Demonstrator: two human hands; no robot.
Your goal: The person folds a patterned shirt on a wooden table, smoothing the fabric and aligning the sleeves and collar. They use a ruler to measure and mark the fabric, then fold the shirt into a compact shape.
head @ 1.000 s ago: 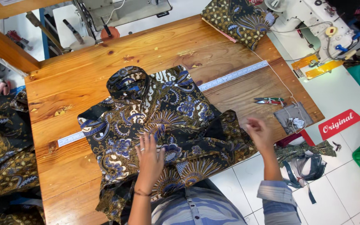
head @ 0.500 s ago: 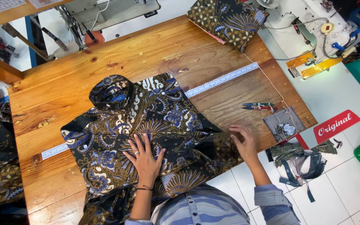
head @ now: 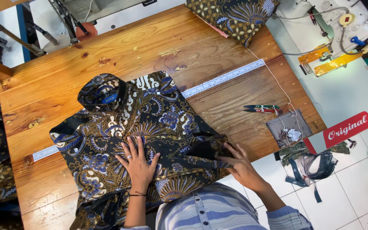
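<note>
There are two hands, the left hand and the right hand. One patterned shirt lies on one wooden worktop. There is one folded cloth far off, one long ruler, and one pair of snips on the right.

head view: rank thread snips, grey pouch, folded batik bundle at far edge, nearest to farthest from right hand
From the right hand:
1. Grey pouch, just right of it, at the table's near edge.
2. Thread snips, beyond it, mid-table.
3. Folded batik bundle, far edge.
</note>
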